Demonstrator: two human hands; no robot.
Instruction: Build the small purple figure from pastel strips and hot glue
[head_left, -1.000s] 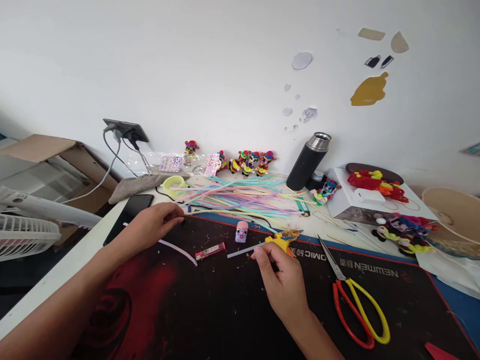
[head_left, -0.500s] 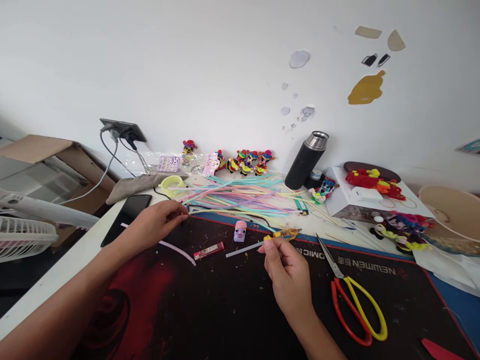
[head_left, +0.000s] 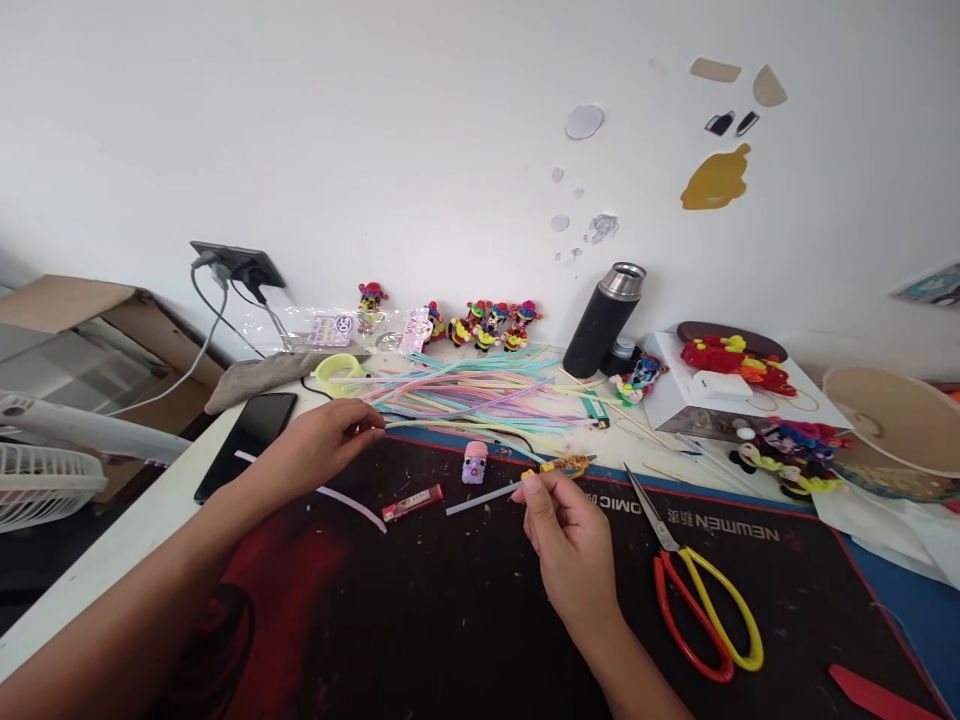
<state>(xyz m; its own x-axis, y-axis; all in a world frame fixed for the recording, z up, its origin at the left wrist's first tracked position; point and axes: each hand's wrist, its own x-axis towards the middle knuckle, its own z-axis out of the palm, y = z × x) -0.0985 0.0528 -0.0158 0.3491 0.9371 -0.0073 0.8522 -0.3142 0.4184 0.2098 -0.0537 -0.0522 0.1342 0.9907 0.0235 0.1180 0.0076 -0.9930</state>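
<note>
My left hand (head_left: 337, 432) is at the left end of a pile of pastel pipe cleaners (head_left: 480, 390). Its thumb and fingers curl together beside a yellow stem's end; what they pinch, if anything, is hidden. My right hand (head_left: 574, 540) is closed around a yellow, stained glue gun (head_left: 564, 466), its tip pointing right and its handle covered by my palm. A translucent glue stick (head_left: 480, 498) juts out leftward from its back. Between my hands stands a small pink and purple fuzzy figure (head_left: 473, 464). Near it lie a red lighter (head_left: 412, 502) and a curved lilac pipe cleaner (head_left: 352, 506).
Scissors (head_left: 679, 560) with red and yellow handles lie right of my right hand on the black mat (head_left: 420, 620). A dark flask (head_left: 604, 320) and several colourful figures (head_left: 495, 325) stand along the wall. A phone (head_left: 247, 440) is beneath my left forearm's far side; a fan (head_left: 49, 475) is left.
The view has shifted slightly, so most things sit a little further left. Both hands keep nearly the same pose, the left slightly closer to the pipe cleaners.
</note>
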